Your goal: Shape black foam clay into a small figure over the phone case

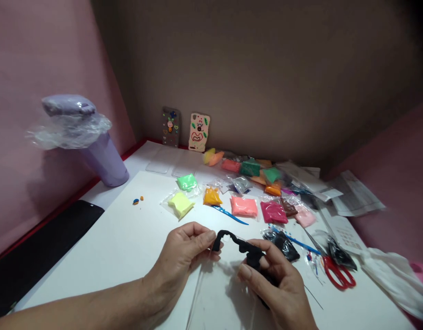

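A clear phone case point(218, 293) is held between both hands above the white paper. Black clay point(228, 236) runs in a wavy strip along its top edge and down its right side, partly hidden by fingers. My left hand point(184, 256) is closed, thumb and fingers pinching the top left corner at the strip's end. My right hand point(278, 284) grips the right side, its thumb in front and fingers behind the black clay. Beyond my right hand lies a bag of black clay point(282, 244). A blue modelling tool point(230, 214) rests farther off.
Several clay packets, including yellow point(180, 204) and pink point(244, 206), lie across the middle. Red-handled scissors point(338, 273) and a white cloth point(397, 279) are at right. A purple hair dryer-like object point(104, 158) stands left. Two decorated phone cases point(198, 133) lean on the back wall.
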`<action>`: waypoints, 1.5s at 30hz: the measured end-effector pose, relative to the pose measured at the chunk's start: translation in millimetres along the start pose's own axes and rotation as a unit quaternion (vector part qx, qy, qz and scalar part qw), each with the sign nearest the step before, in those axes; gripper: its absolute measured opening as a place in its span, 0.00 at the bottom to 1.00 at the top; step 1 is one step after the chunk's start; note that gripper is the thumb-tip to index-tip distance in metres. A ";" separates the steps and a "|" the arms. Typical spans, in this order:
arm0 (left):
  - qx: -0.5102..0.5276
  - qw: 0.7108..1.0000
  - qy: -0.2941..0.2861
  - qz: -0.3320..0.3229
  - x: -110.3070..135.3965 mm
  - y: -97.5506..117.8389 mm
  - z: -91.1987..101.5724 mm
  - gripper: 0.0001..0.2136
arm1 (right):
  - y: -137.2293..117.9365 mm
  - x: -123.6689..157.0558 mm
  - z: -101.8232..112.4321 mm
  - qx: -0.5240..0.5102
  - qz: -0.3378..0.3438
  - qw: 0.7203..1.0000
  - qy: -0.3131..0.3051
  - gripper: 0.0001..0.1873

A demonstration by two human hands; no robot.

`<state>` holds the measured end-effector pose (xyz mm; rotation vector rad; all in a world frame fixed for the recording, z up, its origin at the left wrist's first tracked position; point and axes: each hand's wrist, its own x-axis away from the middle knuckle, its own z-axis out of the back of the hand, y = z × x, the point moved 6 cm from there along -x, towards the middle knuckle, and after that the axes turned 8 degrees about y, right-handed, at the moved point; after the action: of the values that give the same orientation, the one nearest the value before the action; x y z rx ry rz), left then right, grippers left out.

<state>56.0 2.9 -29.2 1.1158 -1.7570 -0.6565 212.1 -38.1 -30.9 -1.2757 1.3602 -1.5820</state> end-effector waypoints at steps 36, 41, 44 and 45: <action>-0.028 0.999 -0.020 0.035 4.8 -5.0 -7.9 0.06 | -2.6 6.8 -6.0 0.071 0.049 0.996 -0.011 0.17; -0.018 0.999 -0.020 0.037 5.7 -6.2 -8.4 0.06 | -3.6 8.0 -7.6 0.093 0.073 0.993 -0.022 0.18; -0.026 0.999 -0.011 0.037 6.0 -6.2 -8.0 0.05 | -4.1 8.6 -8.8 0.099 0.074 0.992 -0.030 0.18; -0.028 0.999 -0.008 0.037 6.2 -5.8 -8.0 0.05 | -4.1 8.7 -9.0 0.095 0.069 0.993 -0.031 0.18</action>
<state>64.5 -4.9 -27.8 1.0050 -1.7742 -0.6684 201.5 -42.5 -24.6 -1.0832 1.2024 -1.5245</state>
